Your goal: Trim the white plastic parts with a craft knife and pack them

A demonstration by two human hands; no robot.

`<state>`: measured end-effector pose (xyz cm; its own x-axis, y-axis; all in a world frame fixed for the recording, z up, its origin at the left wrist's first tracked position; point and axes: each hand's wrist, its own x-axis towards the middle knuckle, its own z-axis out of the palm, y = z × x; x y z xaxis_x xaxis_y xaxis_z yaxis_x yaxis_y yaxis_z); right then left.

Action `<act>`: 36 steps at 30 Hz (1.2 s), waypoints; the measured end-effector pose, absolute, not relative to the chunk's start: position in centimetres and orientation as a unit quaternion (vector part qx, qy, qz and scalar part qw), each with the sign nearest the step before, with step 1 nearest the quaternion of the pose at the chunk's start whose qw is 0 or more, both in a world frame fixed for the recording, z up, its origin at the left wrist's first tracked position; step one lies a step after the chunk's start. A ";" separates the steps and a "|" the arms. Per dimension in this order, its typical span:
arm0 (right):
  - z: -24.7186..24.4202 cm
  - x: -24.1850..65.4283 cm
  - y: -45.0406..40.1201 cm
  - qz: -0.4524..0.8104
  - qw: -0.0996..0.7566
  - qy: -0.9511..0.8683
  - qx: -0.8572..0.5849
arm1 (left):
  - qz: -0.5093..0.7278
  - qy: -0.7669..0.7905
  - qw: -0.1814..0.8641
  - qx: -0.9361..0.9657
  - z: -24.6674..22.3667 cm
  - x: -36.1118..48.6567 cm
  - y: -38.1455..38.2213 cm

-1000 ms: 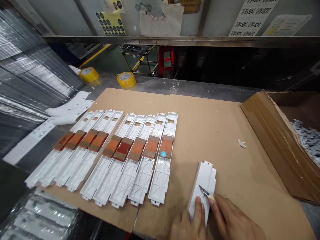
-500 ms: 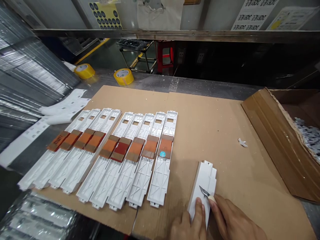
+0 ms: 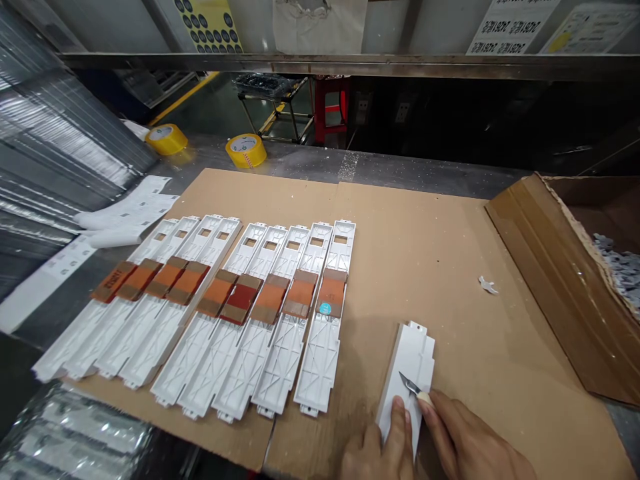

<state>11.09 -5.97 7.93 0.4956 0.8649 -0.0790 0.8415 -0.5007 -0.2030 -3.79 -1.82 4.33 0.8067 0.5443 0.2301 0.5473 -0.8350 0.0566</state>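
A white plastic panel (image 3: 413,350) lies on the cardboard at the lower right, smooth side up, its near end hidden by my hands. My left hand (image 3: 383,443) grips that near part, fingers pressed on its top. Pinched in my right hand (image 3: 467,437) is a craft knife (image 3: 411,385) with a pale handle, its blade pointing up-left over the panel's face. Whether the blade touches the surface I cannot tell. To the left, several similar white panels (image 3: 315,363) lie ribbed side up in a row, each with a brown-orange block (image 3: 331,292) across its middle.
A cardboard box (image 3: 565,287) with small white pieces stands at the right; one white scrap (image 3: 487,285) lies near it. Two rolls of yellow tape (image 3: 246,152) sit at the back. Label sheets (image 3: 125,213) and plastic-wrapped stacks (image 3: 60,127) are on the left. A metal shelf edge (image 3: 310,65) crosses above.
The view has shifted very slightly. Both hands, the knife and the panel keep practically the same position.
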 end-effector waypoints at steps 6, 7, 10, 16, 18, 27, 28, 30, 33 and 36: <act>8.2 10.7 -5.0 0.065 0.087 -0.458 -0.882 | -0.114 -0.283 -0.001 -0.952 4.3 -3.8 -1.9; 8.2 10.8 -5.1 0.067 0.085 -0.458 -0.882 | -0.116 -0.283 -0.001 -0.952 4.4 -3.8 -1.8; 8.0 11.4 -5.8 0.091 0.073 -0.479 -0.870 | -0.120 -0.276 0.001 -0.954 5.0 -3.7 -1.4; 7.3 12.1 -7.0 0.154 0.051 -0.537 -0.828 | -0.118 -0.264 0.010 -0.957 5.8 -3.6 -0.9; 7.3 12.1 -7.1 0.161 0.048 -0.532 -0.830 | -0.121 -0.260 0.017 -0.958 5.9 -3.6 -0.8; 7.3 12.6 -7.0 0.241 0.108 -0.501 -0.824 | -0.151 -0.251 0.026 -0.956 5.4 -3.6 -0.7; 7.3 12.6 -7.1 0.245 0.115 -0.499 -0.823 | -0.155 -0.252 0.028 -0.955 5.3 -3.6 -0.8; 7.2 12.6 -7.2 0.244 0.128 -0.497 -0.823 | -0.159 -0.259 0.032 -0.952 5.1 -3.7 -1.0; 7.1 12.5 -7.2 0.225 0.145 -0.493 -0.828 | -0.147 -0.269 0.028 -0.951 4.6 -3.8 -1.3; 7.2 12.4 -7.2 0.221 0.147 -0.493 -0.828 | -0.125 -0.269 0.014 -0.955 4.3 -3.9 -1.4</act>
